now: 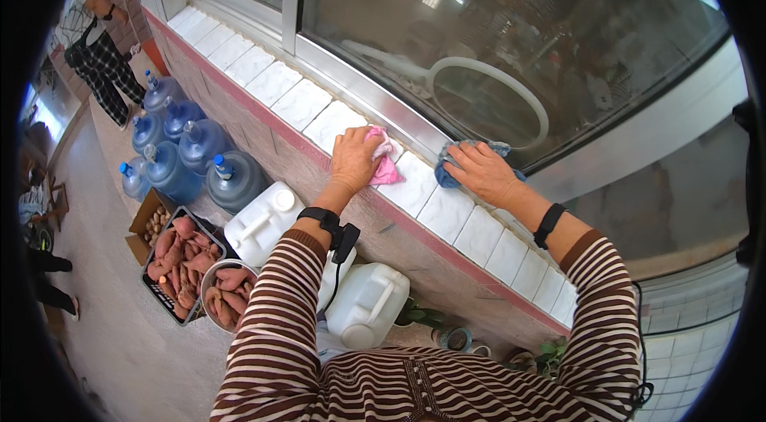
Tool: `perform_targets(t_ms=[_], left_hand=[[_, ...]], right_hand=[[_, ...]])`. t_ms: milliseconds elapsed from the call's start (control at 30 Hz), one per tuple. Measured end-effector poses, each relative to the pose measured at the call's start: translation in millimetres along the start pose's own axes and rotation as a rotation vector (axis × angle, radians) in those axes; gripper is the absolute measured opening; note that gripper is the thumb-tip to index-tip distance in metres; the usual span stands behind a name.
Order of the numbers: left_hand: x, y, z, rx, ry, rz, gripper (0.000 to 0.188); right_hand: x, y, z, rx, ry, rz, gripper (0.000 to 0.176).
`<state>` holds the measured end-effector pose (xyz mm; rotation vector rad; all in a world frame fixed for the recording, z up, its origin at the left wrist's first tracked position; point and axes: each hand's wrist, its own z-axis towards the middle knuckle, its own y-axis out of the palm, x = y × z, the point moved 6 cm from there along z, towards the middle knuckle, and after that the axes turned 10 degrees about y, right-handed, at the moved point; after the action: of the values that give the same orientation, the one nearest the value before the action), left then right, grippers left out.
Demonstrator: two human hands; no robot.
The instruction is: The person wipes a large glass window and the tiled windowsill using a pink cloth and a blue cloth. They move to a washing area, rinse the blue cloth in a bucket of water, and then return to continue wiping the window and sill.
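Observation:
A pink cloth [388, 171] is bunched under the fingers of my left hand [353, 160], which rests on the white tiled window sill [302, 102]. Farther right, my right hand [486, 174] grips a blue cloth [446, 175] against the lower corner of the aluminium window frame [365, 93]. The palms hide part of both cloths. Behind the frame, the large glass pane [371, 9] shows reflections. A pale ring with a handle, like a racket frame [488, 63], appears through or on the glass.
Below the sill stand several blue water jugs [170, 168], white plastic jerrycans [371, 302], a crate of sweet potatoes [179, 266], a bucket of sweet potatoes [227, 290] and a cardboard box of small tubers [157, 224]. A person in checked trousers [108, 66] stands at the far left. Potted plants [550, 356] sit low right.

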<state>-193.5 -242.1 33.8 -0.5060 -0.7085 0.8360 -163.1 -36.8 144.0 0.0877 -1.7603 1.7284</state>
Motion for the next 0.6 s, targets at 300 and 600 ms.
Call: perform_targets(t_ms=[300,600], left_hand=[[-12.7,-1.1,-2.0,0.053,-0.143,-0.101,0.032],[-14.2,-5.3,-3.4,0.107,-0.091,-0.153,0.031]], right_hand=[[-8.3,34.9,159.5,0.237,0.177,0.051,0.034],[-9.5,58.8,348.3,0.453,0.073,-0.059,0.025]])
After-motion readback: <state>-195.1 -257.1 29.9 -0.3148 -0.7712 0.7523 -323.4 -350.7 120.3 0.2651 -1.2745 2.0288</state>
